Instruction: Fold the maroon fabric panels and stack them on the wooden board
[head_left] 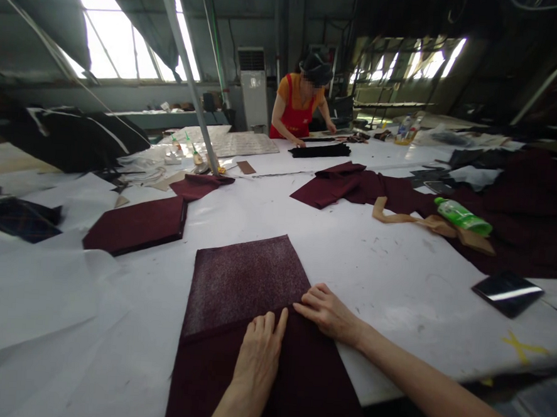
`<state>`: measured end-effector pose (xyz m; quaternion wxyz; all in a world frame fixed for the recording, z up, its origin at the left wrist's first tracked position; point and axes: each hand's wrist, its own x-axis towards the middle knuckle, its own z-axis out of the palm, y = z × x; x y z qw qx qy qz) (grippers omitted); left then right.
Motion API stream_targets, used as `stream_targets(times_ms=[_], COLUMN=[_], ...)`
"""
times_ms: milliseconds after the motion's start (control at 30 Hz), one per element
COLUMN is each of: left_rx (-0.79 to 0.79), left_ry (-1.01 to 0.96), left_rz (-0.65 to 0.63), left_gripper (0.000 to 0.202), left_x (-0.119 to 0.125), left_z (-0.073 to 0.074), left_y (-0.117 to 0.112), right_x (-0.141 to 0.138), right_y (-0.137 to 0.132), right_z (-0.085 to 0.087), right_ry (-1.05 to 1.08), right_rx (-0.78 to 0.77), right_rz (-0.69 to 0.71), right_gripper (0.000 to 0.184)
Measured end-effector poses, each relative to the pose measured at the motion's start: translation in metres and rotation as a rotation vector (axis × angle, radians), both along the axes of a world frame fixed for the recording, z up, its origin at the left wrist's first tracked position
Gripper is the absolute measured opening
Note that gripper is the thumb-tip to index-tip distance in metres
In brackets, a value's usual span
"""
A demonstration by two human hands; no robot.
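A maroon fabric piece [231,369] lies in front of me, draped toward the table's near edge. A crease or fold runs across it. Beyond that line shows a paler, speckled maroon section [243,279]. My left hand [260,349] lies on the fabric just below the crease, fingers stretched out with the index pointing along it. At the crease's right end, my right hand [326,312] has its fingers curled and its thumb and index together on the fabric's edge. The two index fingertips are close to each other.
Stacked maroon pieces [138,225] sit at left, near white sheets [40,320]. At right are crumpled maroon cloth [341,184], a green bottle [464,217], a tan strip [414,223] and a dark tablet or phone [508,293]. A metal pole [190,71] rises behind; a co-worker [297,106] stands across the table.
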<state>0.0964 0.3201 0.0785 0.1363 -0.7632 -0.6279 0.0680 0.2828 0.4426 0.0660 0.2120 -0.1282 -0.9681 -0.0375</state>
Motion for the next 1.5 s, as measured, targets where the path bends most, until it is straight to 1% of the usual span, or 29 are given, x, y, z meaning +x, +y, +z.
stream_targets(times_ms=[167, 333, 433, 500, 600, 700, 767, 833, 900, 933, 1033, 1067, 1133, 1233, 1300, 1367, 1433, 1500], left_rx=[-0.024, -0.044, -0.046, -0.038, -0.023, -0.017, -0.014, -0.012, -0.004, 0.002, 0.038, 0.058, 0.102, 0.162, 0.184, 0.208, 0.255, 0.317], left_ry=[0.064, 0.096, 0.112, 0.113, 0.103, 0.081, 0.056, 0.014, -0.051, -0.085, -0.149, -0.157, -0.171, -0.206, -0.249, -0.315, -0.399, -0.483], left_rz=[0.023, 0.034, 0.033, 0.032, 0.035, 0.041, 0.038, 0.02, -0.002, -0.007, 0.031, 0.057, 0.118, 0.185, 0.217, 0.261, 0.314, 0.365], left_gripper=[0.061, 0.06, 0.06, 0.06, 0.06, 0.059, 0.057, 0.055, 0.054, 0.054, 0.055, 0.054, 0.045, 0.036, 0.036, 0.035, 0.035, 0.037], left_x=[0.011, 0.016, 0.017, 0.016, 0.016, 0.018, 0.018, 0.014, 0.001, -0.01, -0.053, -0.069, -0.099, -0.13, -0.139, -0.143, -0.141, -0.136], left_z=[-0.001, 0.0, 0.0, -0.002, -0.006, -0.007, -0.004, -0.001, 0.001, 0.002, -0.003, -0.005, -0.009, -0.012, -0.01, -0.007, -0.005, -0.007], left_y=[0.008, 0.011, 0.011, 0.011, 0.01, 0.012, 0.012, 0.01, 0.002, -0.005, -0.031, -0.04, -0.058, -0.079, -0.089, -0.099, -0.113, -0.13], right_x=[0.007, 0.015, 0.025, 0.033, 0.04, 0.027, 0.008, -0.009, -0.018, -0.019, -0.013, -0.01, -0.005, -0.006, -0.012, -0.027, -0.052, -0.087], right_y=[0.002, 0.001, 0.001, 0.002, -0.002, -0.015, -0.028, -0.041, -0.051, -0.054, -0.056, -0.055, -0.054, -0.054, -0.054, -0.055, -0.059, -0.067], right_z=[-0.001, 0.0, 0.0, 0.002, 0.007, 0.013, 0.014, 0.012, 0.006, 0.003, -0.004, -0.006, -0.008, -0.005, 0.002, 0.012, 0.024, 0.035], right_ry=[-0.029, -0.06, -0.097, -0.118, -0.084, 0.042, 0.071, 0.048, 0.041, 0.051, 0.095, 0.107, 0.124, 0.116, 0.097, 0.091, 0.1, 0.091], right_rx=[0.042, 0.087, 0.117, 0.121, 0.078, 0.01, -0.055, -0.121, -0.16, -0.168, -0.159, -0.151, -0.134, -0.107, -0.091, -0.101, -0.177, -0.325], right_rz=[-0.014, -0.035, -0.054, -0.082, -0.179, -0.273, -0.268, -0.257, -0.309, -0.353, -0.463, -0.48, -0.495, -0.49, -0.48, -0.448, -0.358, -0.235], right_gripper=[0.026, 0.025, 0.026, 0.026, 0.026, 0.033, 0.035, 0.035, 0.033, 0.032, 0.029, 0.028, 0.028, 0.026, 0.023, 0.024, 0.024, 0.021])
